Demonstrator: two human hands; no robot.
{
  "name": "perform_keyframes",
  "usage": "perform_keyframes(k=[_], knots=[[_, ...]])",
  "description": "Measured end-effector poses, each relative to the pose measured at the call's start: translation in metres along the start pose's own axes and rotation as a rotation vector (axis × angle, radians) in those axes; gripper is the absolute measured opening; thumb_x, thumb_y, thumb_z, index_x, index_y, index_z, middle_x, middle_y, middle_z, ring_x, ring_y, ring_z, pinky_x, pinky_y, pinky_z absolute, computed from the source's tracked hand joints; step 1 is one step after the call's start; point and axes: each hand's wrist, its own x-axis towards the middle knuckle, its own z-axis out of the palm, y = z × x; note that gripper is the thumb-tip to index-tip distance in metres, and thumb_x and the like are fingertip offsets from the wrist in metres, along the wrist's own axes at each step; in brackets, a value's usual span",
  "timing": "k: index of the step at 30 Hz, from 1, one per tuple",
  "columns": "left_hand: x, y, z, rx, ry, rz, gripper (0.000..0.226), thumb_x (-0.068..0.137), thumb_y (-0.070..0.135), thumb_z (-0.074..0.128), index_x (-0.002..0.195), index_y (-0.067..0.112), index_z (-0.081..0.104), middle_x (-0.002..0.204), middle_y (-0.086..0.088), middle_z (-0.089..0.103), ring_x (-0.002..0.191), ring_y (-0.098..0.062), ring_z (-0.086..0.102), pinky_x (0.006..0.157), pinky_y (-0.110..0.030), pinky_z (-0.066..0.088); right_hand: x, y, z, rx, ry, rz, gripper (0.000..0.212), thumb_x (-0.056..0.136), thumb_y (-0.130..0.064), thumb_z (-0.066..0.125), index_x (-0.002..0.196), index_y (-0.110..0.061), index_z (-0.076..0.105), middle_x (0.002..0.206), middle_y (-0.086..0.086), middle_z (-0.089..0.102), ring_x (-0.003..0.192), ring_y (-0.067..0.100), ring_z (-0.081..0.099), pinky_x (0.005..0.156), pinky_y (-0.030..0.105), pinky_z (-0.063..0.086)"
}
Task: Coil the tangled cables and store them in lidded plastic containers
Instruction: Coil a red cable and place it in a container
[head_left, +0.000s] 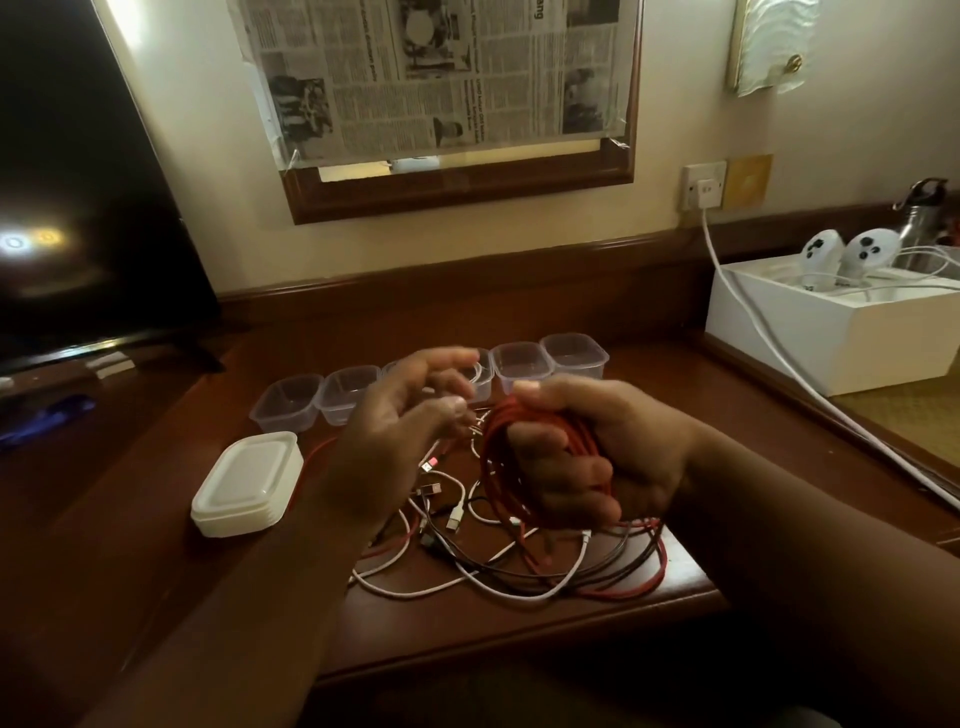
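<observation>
Red cable coil in hand above tangled cables on the counter

Nearest, a tangle of white, black and red cables (498, 566) lies on the wooden counter (519, 623). Above it the right hand (587, 457) is clamped round a coiled red cable (498, 467); the left hand (400, 421) hovers just beside, fingers spread and blurred, gripping nothing. A stack of white lids (248, 486) sits to the left. Behind the hands stands a row of clear lidless containers (431, 387). Far right, a white box (831, 327)
</observation>
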Motion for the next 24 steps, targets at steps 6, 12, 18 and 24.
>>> perform_keyframes(k=[6,12,18,24], knots=[[-0.020,0.023,0.024,0.040,-0.232,0.116,0.040,0.100,0.041,0.041,0.126,0.018,0.061,0.114,0.004,0.069,0.111,-0.011,0.065,0.088,-0.021,0.052,0.008,0.008,0.003,-0.058,-0.158,0.015,0.043,0.093,-0.053,0.057,0.078,-0.013,0.060,0.056,-0.001,0.060,0.055,0.016,0.067,0.051,0.021,0.050],[-0.033,0.015,0.043,0.024,-0.033,0.129,0.035,0.105,0.043,0.032,0.116,0.023,0.059,0.074,0.000,0.069,0.062,-0.024,0.071,0.055,-0.032,0.058,0.008,0.011,0.000,-0.079,0.048,-0.006,0.045,0.078,-0.055,0.074,0.073,-0.011,0.065,0.052,0.003,0.061,0.073,0.021,0.073,0.065,0.026,0.059],[-0.023,0.006,0.047,0.047,0.274,0.161,0.024,0.094,0.040,0.033,0.095,0.033,0.056,0.072,0.025,0.067,0.066,0.006,0.064,0.060,-0.012,0.053,0.008,0.008,0.013,-0.192,0.477,-0.123,0.036,0.087,-0.042,0.058,0.091,-0.008,0.068,0.067,0.004,0.066,0.070,0.019,0.068,0.070,0.033,0.055],[-0.002,-0.005,0.055,-0.169,0.687,-0.037,0.035,0.102,0.046,0.032,0.082,0.031,0.057,0.062,0.021,0.063,0.060,0.010,0.061,0.060,-0.013,0.049,0.026,0.026,0.017,-0.077,0.570,-0.304,0.055,0.087,-0.040,0.060,0.120,0.004,0.062,0.096,0.013,0.068,0.092,0.024,0.066,0.090,0.038,0.053]])
